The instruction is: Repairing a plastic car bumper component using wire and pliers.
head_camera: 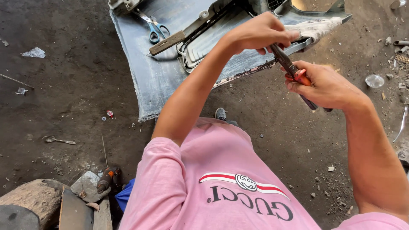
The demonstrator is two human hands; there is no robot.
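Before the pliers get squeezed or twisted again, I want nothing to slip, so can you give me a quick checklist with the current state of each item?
1. Right hand wrapped around the red-handled pliers: ok.
2. Left hand steadying the pliers' upper end: ok.
3. What the plier tips grip: cannot tell, hidden under the left hand.
4. Grey car bumper lying flat on the dirt ground: ok.
5. Blue-handled scissors on the bumper, apart from both hands: ok.
6. Grey shoe just beside the bumper's edge, under the work: not ok.
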